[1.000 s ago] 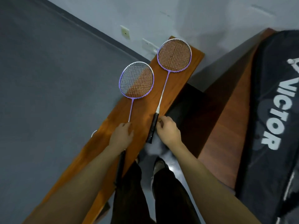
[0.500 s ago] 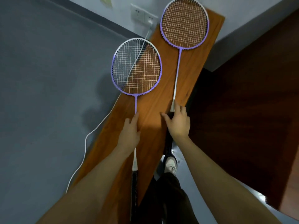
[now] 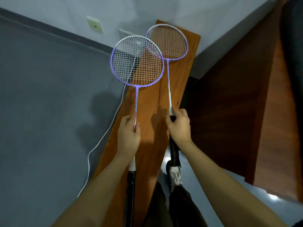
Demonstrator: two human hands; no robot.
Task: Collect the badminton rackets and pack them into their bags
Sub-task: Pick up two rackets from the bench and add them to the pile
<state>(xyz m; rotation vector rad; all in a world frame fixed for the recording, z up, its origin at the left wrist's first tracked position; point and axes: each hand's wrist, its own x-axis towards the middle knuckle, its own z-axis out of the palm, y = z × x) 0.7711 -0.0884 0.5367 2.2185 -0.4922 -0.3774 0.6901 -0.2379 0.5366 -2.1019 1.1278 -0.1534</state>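
Two purple-and-white badminton rackets with black grips are over a narrow wooden bench [image 3: 152, 122]. My left hand [image 3: 128, 134] is closed around the thin shaft of the left racket [image 3: 137, 61], whose head is raised above the bench's left edge. My right hand [image 3: 178, 126] grips the right racket [image 3: 167, 42] where its shaft meets the black grip; its head is low over the bench's far end. The left head overlaps the right one. No racket bag is clearly in view.
A white cable [image 3: 98, 145] runs down the grey floor [image 3: 45, 104] left of the bench from wall sockets [image 3: 94, 26]. A larger wooden surface [image 3: 242, 99] stands to the right. My legs and a shoe [image 3: 175, 176] are below, between bench and table.
Both hands have closed on the rackets and lifted them. The left racket's head has swung right and up, and it overlaps the right racket's head.
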